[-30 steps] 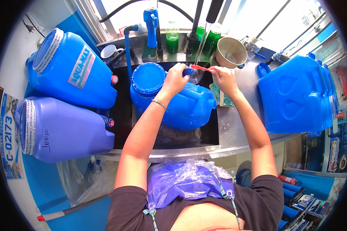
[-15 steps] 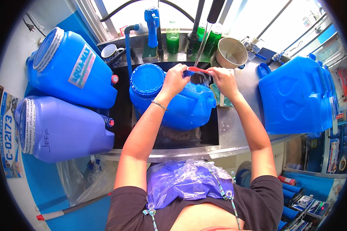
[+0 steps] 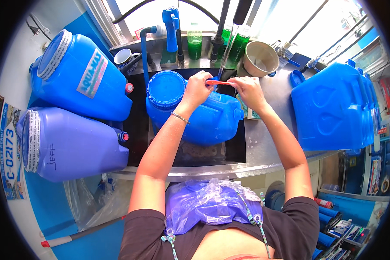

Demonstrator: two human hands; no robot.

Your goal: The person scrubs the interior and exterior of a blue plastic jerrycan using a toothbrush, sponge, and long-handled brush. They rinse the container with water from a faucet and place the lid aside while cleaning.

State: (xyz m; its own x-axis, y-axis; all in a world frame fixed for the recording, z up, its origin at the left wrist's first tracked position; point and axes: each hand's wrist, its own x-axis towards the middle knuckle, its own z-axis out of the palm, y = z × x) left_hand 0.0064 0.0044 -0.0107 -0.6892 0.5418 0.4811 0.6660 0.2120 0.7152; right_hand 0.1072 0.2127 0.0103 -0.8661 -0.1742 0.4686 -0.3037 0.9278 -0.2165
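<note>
Over the blue jug (image 3: 208, 117) in the sink (image 3: 136, 125), both hands' fingers (image 3: 203, 80) pinched together on a thin red strip (image 3: 219, 82).

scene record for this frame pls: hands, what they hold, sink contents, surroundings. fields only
left hand: grips one end of a thin red brush
right hand: grips the other end of the brush
water stream: falls from a spout above onto the hands
sink: dark basin holding a blue water container lying on its side
left of sink: two blue jugs on their sides, upper and lower
right counter: upright blue jerrycan
back ledge: metal bowl, mug, green bottles
</note>
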